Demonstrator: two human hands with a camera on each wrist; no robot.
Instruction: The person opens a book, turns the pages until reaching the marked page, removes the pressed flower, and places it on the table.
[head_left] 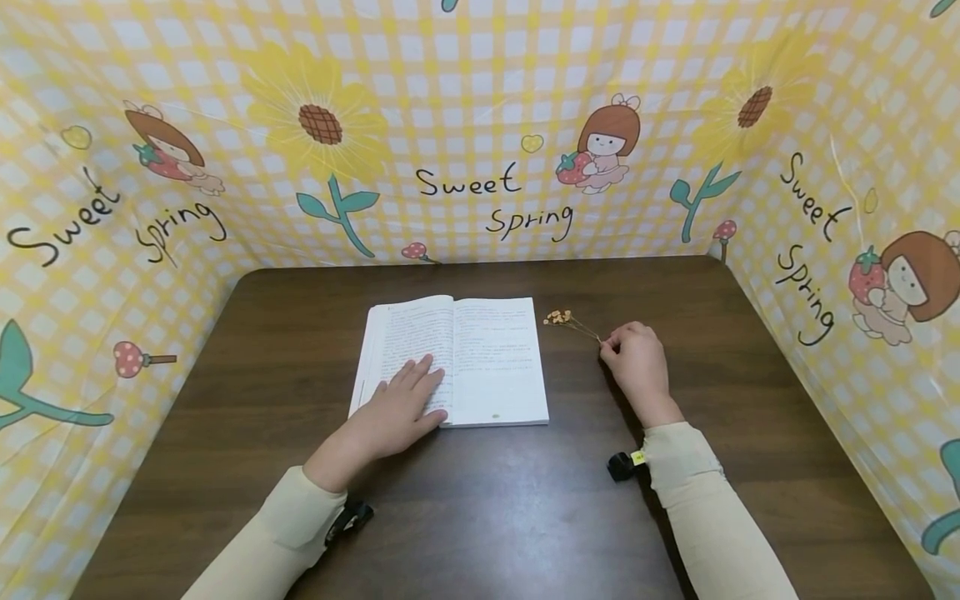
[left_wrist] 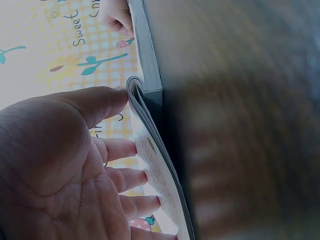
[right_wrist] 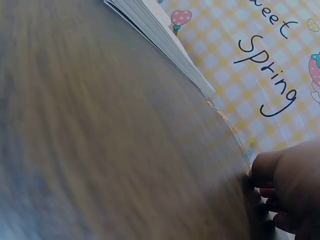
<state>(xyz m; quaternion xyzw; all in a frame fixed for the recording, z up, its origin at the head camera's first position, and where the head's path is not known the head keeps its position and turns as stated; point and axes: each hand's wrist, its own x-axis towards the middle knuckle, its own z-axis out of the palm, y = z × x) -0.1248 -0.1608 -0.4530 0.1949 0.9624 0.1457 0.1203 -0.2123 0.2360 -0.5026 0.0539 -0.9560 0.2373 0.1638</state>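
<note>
An open book [head_left: 495, 358] lies on the dark wooden table, its pages covered in printed lines. My left hand [head_left: 401, 407] rests on the left page with its fingers spread straight, thumb near the spine. In the left wrist view, the fingertips of that hand [left_wrist: 65, 165] press on the page and the book's lower edge [left_wrist: 150, 60] shows its thickness. To the right of the book, my right hand [head_left: 637, 362] pinches the thin stem end of a small dried flower sprig [head_left: 558, 317]. The sprig's yellowish heads point left toward the book, close above the tabletop.
A brown wooden table [head_left: 480, 508] spreads around the book. Yellow checked cloth [head_left: 465, 108] with printed flowers and lettering stands as walls at the back and both sides. Small black devices, such as the right one [head_left: 621, 467], sit at each wrist.
</note>
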